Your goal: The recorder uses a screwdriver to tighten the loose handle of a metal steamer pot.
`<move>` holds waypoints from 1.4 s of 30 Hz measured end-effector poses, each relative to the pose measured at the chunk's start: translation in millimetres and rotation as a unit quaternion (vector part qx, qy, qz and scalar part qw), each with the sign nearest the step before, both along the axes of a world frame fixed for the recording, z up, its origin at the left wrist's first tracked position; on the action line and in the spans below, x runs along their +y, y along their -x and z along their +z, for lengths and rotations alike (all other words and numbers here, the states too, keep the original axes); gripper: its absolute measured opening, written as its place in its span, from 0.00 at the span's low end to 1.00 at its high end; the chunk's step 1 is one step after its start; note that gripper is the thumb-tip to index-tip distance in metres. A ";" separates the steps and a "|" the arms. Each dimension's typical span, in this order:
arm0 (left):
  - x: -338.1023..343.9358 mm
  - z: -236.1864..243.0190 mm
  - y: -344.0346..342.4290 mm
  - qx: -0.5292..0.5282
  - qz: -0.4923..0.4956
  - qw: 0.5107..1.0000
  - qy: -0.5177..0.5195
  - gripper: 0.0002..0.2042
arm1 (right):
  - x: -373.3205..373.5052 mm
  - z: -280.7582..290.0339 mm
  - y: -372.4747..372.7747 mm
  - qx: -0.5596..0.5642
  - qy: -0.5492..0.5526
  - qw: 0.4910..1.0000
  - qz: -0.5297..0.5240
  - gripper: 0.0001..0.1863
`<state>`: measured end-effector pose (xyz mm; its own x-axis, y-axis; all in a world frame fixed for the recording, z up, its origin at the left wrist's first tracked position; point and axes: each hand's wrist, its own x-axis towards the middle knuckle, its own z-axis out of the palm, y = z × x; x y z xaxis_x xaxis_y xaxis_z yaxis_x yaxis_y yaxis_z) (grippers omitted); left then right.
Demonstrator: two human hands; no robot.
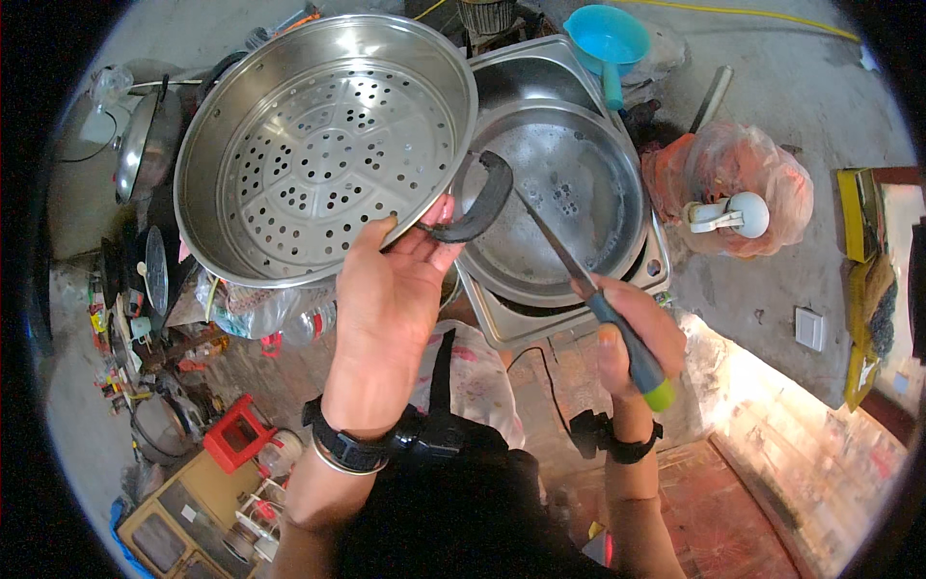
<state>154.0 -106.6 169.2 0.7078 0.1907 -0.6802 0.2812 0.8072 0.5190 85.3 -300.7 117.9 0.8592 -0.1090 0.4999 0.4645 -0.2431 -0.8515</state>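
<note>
My left hand (391,275) grips the rim of a large stainless steel steamer pan (323,174), tilted up with its perforated bottom showing. From the pan's side sticks out a black curved handle (487,203), close to my left fingertips. My right hand (637,333) is wrapped round a screwdriver (622,338) with a grey handle and a green end. The screwdriver's shaft points up and left toward the black handle, and its tip appears apart from it. How the handle is fastened is hard to make out.
Behind the screwdriver, a round metal pan (598,232) with some water sits in a steel sink unit (521,333). A blue plastic dipper (608,43) lies at its far corner. To the right are a reddish plastic bag (772,183) and a white-headed object (743,214). Clutter fills the left.
</note>
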 end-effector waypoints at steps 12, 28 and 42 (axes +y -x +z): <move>4.6 0.4 -6.1 0.010 0.010 1.000 -0.008 0.16 | 24.8 21.0 -5.1 -0.012 0.029 0.994 0.106 0.12; 0.0 3.3 -0.4 -0.016 -0.016 1.000 -0.016 0.15 | 14.7 15.7 1.2 -0.013 0.013 0.997 0.081 0.13; 2.2 13.0 -6.2 0.041 -0.032 0.997 0.048 0.15 | 19.2 1.0 -8.0 -0.035 -0.070 0.990 0.113 0.14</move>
<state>160.2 -104.4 182.2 0.6572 0.0783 -0.7496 0.3723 0.8310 0.4132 93.3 -281.5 118.9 0.8332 0.0100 0.5529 0.5529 -0.0077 -0.8332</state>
